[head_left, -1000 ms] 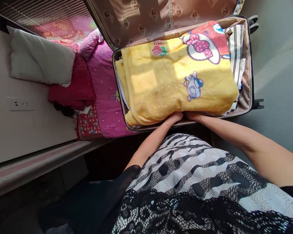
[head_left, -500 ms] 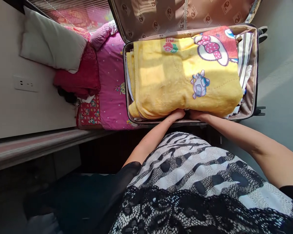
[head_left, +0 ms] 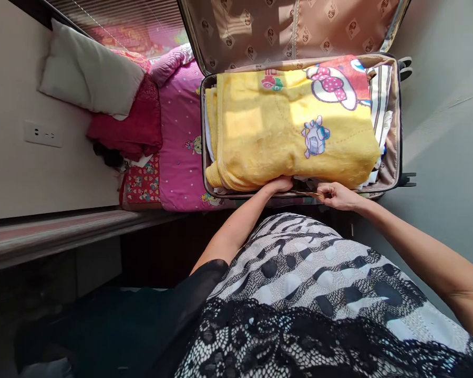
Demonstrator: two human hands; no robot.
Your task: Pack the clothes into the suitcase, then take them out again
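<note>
An open suitcase (head_left: 396,131) holds a folded yellow blanket (head_left: 260,142) with cartoon prints, its near edge bulging by the suitcase's front rim. My left hand (head_left: 279,184) reaches in between the blanket and that rim; its fingers are hidden beneath the blanket. To its right, my right hand (head_left: 337,196) is closed in a pinch at the rim. Between its thumb and fingers is a thin tan strip (head_left: 313,194) that runs left toward my left hand; whether it is a strap or a lining edge is unclear. White and striped cloth (head_left: 379,100) shows at the blanket's right end.
The patterned-lined lid (head_left: 256,29) stands raised behind. Left of the suitcase lie a pink bedsheet (head_left: 179,126), a red folded cloth (head_left: 134,126) and a pale pillow (head_left: 89,73). A wall socket (head_left: 43,134) is at far left. Suitcase wheels (head_left: 408,179) stick out to the right.
My right hand has come out from under the blanket edge to the rim and now pinches the tan strip. My left hand stays tucked at the blanket. The view has shifted slightly.
</note>
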